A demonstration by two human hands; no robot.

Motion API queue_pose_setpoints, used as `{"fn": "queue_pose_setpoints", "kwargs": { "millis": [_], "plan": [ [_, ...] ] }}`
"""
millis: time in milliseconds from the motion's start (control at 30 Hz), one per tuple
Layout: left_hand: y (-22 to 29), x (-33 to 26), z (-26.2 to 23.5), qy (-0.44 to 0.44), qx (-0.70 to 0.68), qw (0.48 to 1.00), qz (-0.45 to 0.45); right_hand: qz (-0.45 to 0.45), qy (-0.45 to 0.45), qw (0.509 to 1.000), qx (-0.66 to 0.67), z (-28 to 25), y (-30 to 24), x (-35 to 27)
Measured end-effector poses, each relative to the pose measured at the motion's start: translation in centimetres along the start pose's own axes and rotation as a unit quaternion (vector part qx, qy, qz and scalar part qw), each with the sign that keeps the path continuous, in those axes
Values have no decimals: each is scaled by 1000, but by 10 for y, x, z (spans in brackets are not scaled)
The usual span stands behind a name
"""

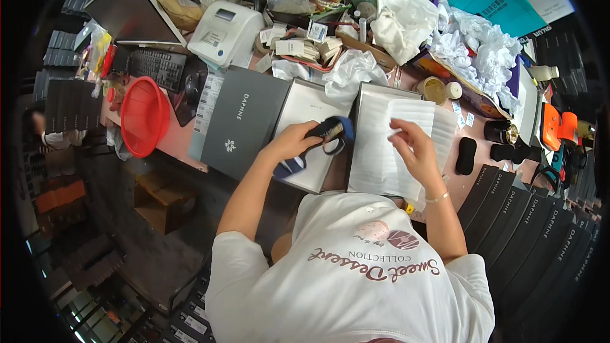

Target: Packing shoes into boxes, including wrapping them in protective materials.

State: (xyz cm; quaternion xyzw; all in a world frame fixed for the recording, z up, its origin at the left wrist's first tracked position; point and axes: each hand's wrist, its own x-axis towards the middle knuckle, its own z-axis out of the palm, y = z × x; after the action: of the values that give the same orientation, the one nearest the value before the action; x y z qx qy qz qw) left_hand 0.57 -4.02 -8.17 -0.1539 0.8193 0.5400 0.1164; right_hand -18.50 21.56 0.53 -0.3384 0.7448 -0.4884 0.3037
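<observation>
My left hand (293, 142) is closed on a dark blue sandal (332, 129) with straps, held over a shoe box (304, 109) with a white inside. Part of the sandal is hidden behind the fingers. To the right, my right hand (414, 150) hovers with loosely curled fingers apart, over white tissue paper (380, 152) spread across a second box (362, 96). A dark grey lid (232, 121) lies to the left of the first box.
A red plastic basin (145, 117), a keyboard (155, 67) and a white label printer (225, 33) stand at the left. Crumpled paper (473, 51) piles up at the back right. Dark shoe boxes (521, 216) are stacked to my right, near black oval items (466, 155).
</observation>
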Motion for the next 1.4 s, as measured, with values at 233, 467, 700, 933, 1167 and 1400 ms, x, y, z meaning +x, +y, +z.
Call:
{"fn": "queue_pose_setpoints", "kwargs": {
  "millis": [233, 467, 700, 933, 1167, 1400],
  "plan": [
    [67, -29, -20, -180, -399, 893, -101, -223, -24, 963, -148, -15, -95, -30],
    [120, -50, 22, -201, -540, 798, -180, -218, 48, 956, -192, -33, -101, -17],
    [112, -50, 55, -192, -569, 765, -233, -144, -44, 970, -192, -33, -63, -29],
    [140, -28, 41, -290, -282, 898, -170, -337, -282, 796, -416, -7, -85, -6],
    [103, 5, 32, -328, -280, 901, 49, -65, -528, 821, -206, -30, -52, -3],
    [81, 120, 11, 368, 238, 892, 112, 226, -299, 909, 186, -46, -5, -67]
  ]
}}
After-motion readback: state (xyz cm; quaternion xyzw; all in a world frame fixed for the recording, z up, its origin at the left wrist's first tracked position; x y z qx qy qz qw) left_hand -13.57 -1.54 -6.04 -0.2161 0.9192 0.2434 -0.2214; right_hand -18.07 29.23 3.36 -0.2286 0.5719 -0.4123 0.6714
